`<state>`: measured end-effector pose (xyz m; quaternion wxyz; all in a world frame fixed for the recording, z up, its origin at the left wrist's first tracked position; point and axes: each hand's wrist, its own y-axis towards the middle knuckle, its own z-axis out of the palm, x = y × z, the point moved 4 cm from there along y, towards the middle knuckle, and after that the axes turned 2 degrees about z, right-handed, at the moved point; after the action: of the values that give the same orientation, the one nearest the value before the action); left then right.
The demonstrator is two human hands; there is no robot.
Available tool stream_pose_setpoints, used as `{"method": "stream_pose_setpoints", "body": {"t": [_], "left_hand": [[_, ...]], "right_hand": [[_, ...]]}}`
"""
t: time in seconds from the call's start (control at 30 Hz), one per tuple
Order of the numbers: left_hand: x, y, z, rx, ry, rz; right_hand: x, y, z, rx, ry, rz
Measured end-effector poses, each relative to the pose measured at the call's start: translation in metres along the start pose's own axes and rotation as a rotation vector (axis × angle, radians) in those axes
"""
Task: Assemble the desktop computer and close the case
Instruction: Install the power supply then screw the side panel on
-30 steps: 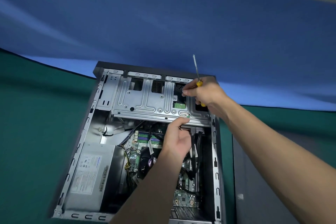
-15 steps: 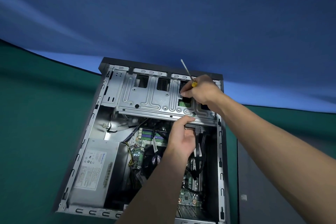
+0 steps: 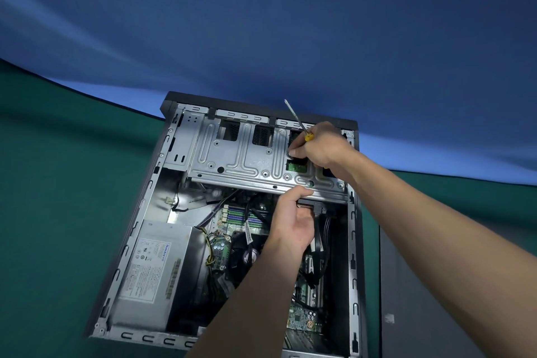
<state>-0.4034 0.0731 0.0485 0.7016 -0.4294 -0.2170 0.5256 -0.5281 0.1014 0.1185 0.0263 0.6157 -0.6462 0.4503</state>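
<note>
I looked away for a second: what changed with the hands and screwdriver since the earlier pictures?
The screwdriver in the right hand tipped its shaft leftward, from nearly upright to slanted. The left hand still grips the edge of the drive cage; nothing taken up or let go.

We see soft, even light that leaves no hard shadows on the green surface (image 3: 58, 212). The blue backdrop (image 3: 261, 23) carries pale, brighter streaks across its left part. The drive cage (image 3: 241, 160) gives a mild sheen without glare, and the thin shaft of the screwdriver (image 3: 295, 116) stands out bright against the blue, while the lower inside of the case (image 3: 355, 270) lies in deep shadow. We note wide-angle bending: the backdrop's lower edge curves and the case walls splay. The case's near left corner looks smeared, and the print on the power supply label (image 3: 151, 267) is unreadable.
</note>
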Motion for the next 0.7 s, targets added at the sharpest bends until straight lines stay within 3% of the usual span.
{"method": "stream_pose_setpoints", "body": {"t": [0.7], "left_hand": [[-0.003, -0.009, 0.0, 0.048, 0.062, -0.003]], "right_hand": [[0.003, 0.005, 0.003, -0.004, -0.136, -0.03]]}}
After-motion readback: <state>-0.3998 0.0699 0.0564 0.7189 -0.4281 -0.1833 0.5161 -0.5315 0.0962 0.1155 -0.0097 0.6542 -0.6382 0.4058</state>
